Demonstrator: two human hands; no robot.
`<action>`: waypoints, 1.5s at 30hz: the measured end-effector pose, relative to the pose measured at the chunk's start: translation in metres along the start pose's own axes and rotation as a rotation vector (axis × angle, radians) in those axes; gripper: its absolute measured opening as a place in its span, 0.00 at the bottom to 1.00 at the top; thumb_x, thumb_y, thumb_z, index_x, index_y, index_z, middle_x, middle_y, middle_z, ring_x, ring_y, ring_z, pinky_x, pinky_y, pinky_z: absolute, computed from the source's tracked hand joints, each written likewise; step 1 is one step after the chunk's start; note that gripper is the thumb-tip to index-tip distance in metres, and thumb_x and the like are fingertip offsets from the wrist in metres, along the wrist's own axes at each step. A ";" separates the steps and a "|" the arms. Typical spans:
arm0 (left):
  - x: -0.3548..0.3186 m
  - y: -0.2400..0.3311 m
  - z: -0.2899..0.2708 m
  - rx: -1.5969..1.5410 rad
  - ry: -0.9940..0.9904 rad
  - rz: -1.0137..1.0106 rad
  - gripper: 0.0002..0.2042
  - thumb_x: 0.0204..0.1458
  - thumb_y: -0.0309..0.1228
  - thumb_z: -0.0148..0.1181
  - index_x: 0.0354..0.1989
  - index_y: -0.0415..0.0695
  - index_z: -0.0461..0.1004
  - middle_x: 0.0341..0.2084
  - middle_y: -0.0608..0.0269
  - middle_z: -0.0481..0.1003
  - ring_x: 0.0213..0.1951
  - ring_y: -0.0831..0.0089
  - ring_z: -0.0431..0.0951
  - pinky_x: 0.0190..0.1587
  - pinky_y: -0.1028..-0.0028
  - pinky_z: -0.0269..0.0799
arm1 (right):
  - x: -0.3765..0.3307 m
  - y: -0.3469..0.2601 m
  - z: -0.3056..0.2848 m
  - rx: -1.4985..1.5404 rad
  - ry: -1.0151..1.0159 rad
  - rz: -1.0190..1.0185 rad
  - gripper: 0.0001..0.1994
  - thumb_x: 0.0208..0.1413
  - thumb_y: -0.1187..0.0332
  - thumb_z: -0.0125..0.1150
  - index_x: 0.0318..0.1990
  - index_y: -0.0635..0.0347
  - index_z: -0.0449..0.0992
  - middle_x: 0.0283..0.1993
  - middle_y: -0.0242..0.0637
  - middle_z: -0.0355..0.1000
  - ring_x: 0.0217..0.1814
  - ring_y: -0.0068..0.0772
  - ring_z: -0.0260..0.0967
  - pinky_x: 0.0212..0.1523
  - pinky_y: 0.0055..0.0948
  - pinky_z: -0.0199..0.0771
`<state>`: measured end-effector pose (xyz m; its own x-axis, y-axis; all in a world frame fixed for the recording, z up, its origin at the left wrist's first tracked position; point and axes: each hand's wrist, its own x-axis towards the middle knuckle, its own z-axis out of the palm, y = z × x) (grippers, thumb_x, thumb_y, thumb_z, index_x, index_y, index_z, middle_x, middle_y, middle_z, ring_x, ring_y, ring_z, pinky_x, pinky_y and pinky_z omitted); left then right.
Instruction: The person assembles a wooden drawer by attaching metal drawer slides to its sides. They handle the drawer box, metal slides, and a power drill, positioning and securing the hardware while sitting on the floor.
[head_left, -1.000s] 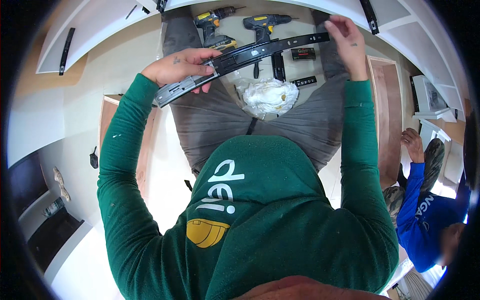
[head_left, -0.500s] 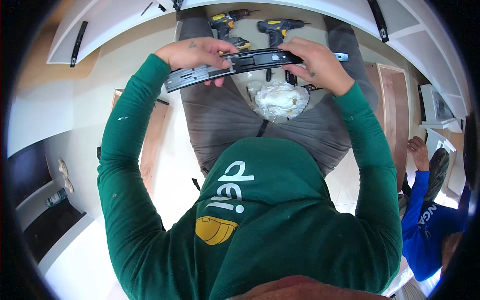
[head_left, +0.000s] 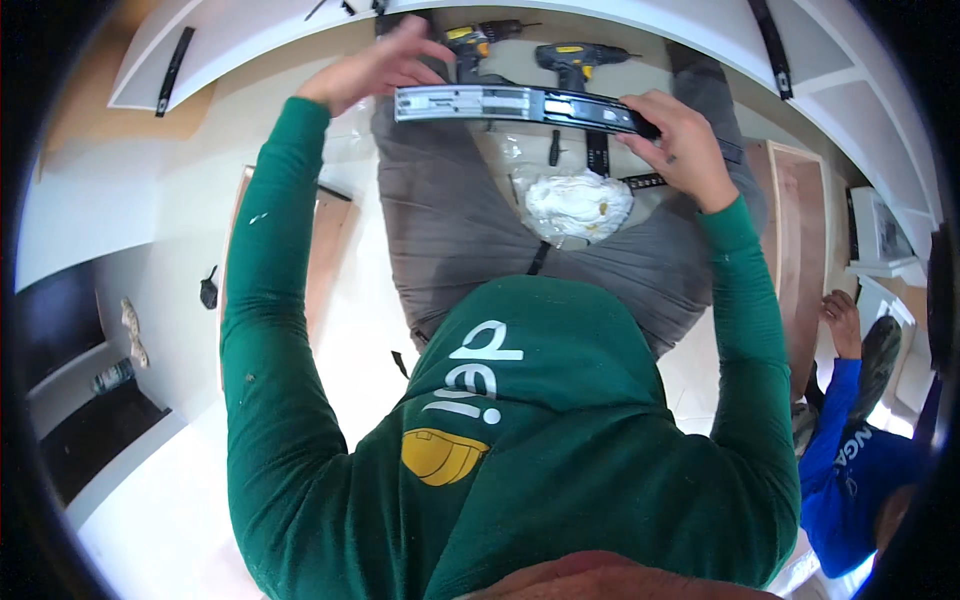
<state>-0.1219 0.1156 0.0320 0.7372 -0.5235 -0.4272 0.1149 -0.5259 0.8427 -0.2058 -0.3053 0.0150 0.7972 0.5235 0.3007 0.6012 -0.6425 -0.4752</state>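
A black and silver drawer slide [head_left: 520,104] is held up level above my lap, its right end gripped in my right hand [head_left: 672,140]. Fingers and thumb of that hand close round the black end. My left hand [head_left: 385,70] is off the slide, just above and left of its silver end, with fingers spread and slightly blurred. Below the slide, between my legs, lies a clear plastic bag with white, crumpled contents [head_left: 580,205]. Beside it are a small black screwdriver-like tool [head_left: 554,148] and dark perforated rails [head_left: 597,152].
Two cordless drills [head_left: 480,45] [head_left: 575,62] lie beyond the slide. A white cabinet edge with mounted black slides [head_left: 175,72] [head_left: 770,48] curves across the far side. Wooden drawer boxes [head_left: 335,235] [head_left: 800,230] stand on both sides. A co-worker in blue [head_left: 850,480] sits at right.
My left hand has let go of the drawer slide and moved up and away, its fingers opening. My right hand keeps its grip; the slide has shifted right and now lies more level.
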 end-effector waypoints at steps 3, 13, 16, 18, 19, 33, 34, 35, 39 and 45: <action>0.006 -0.022 0.006 -0.524 0.418 0.231 0.44 0.62 0.71 0.29 0.69 0.43 0.62 0.57 0.47 0.74 0.57 0.62 0.75 0.62 0.63 0.66 | -0.003 0.005 0.008 -0.011 0.086 0.071 0.19 0.52 0.62 0.71 0.50 0.61 0.79 0.39 0.45 0.75 0.38 0.53 0.73 0.39 0.40 0.74; 0.092 0.001 0.180 -1.036 0.392 0.442 0.31 0.66 0.57 0.48 0.59 0.38 0.60 0.47 0.47 0.76 0.51 0.60 0.77 0.53 0.58 0.74 | 0.010 -0.021 0.053 0.751 -0.086 0.713 0.16 0.60 0.60 0.68 0.48 0.63 0.82 0.30 0.19 0.72 0.25 0.14 0.62 0.26 0.19 0.61; 0.105 0.024 0.189 -1.024 0.482 0.413 0.24 0.65 0.50 0.54 0.50 0.39 0.62 0.34 0.53 0.78 0.38 0.64 0.80 0.42 0.62 0.77 | 0.012 -0.032 0.058 1.019 -0.092 0.828 0.16 0.61 0.57 0.67 0.44 0.63 0.82 0.32 0.24 0.74 0.24 0.14 0.63 0.24 0.18 0.62; 0.111 0.033 0.190 -1.041 0.572 0.340 0.21 0.63 0.47 0.58 0.44 0.41 0.62 0.25 0.58 0.76 0.29 0.66 0.79 0.34 0.65 0.78 | 0.014 -0.036 0.057 1.130 -0.116 0.908 0.16 0.63 0.57 0.64 0.46 0.62 0.82 0.35 0.24 0.74 0.27 0.14 0.64 0.26 0.19 0.62; 0.114 0.036 0.189 -1.096 0.576 0.403 0.20 0.63 0.46 0.59 0.43 0.41 0.63 0.22 0.59 0.72 0.24 0.66 0.77 0.28 0.67 0.77 | 0.015 -0.037 0.056 1.159 -0.135 0.916 0.16 0.67 0.58 0.60 0.48 0.63 0.80 0.40 0.32 0.77 0.29 0.18 0.68 0.29 0.21 0.69; 0.127 0.054 0.163 -1.080 0.643 0.159 0.17 0.60 0.39 0.63 0.41 0.37 0.67 0.21 0.60 0.69 0.21 0.63 0.78 0.22 0.63 0.79 | 0.003 -0.025 0.043 1.432 -0.136 0.875 0.23 0.70 0.57 0.44 0.56 0.73 0.70 0.47 0.52 0.79 0.42 0.43 0.81 0.42 0.36 0.83; 0.130 0.053 0.163 -1.081 0.643 0.171 0.16 0.60 0.38 0.64 0.40 0.37 0.67 0.20 0.60 0.69 0.20 0.64 0.78 0.22 0.62 0.78 | 0.002 -0.023 0.042 1.419 -0.124 0.874 0.24 0.70 0.58 0.43 0.56 0.74 0.70 0.48 0.53 0.79 0.43 0.42 0.81 0.43 0.36 0.82; 0.132 0.052 0.163 -1.084 0.643 0.183 0.16 0.59 0.36 0.64 0.39 0.36 0.67 0.20 0.60 0.69 0.20 0.64 0.77 0.21 0.62 0.78 | 0.001 -0.022 0.041 1.398 -0.108 0.889 0.24 0.69 0.58 0.42 0.56 0.74 0.70 0.48 0.53 0.79 0.43 0.42 0.80 0.44 0.37 0.82; 0.140 0.055 0.165 -0.968 0.842 0.304 0.13 0.54 0.33 0.69 0.33 0.38 0.70 0.22 0.59 0.72 0.20 0.69 0.74 0.23 0.67 0.72 | 0.000 -0.017 0.037 1.372 -0.120 0.850 0.23 0.68 0.62 0.42 0.57 0.76 0.69 0.51 0.56 0.78 0.46 0.44 0.79 0.47 0.37 0.81; 0.143 0.076 0.172 -0.837 1.032 0.257 0.15 0.49 0.29 0.72 0.34 0.40 0.69 0.22 0.61 0.72 0.19 0.70 0.74 0.21 0.67 0.72 | 0.001 -0.016 0.038 1.319 -0.045 0.838 0.20 0.67 0.66 0.46 0.55 0.76 0.71 0.49 0.53 0.79 0.44 0.41 0.80 0.44 0.34 0.82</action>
<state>-0.1226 -0.1147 -0.0216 0.9160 0.3881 -0.1015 -0.0061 0.2664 0.9638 -0.2168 -0.2732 -0.0082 0.8504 0.3122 -0.4236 -0.4876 0.1647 -0.8574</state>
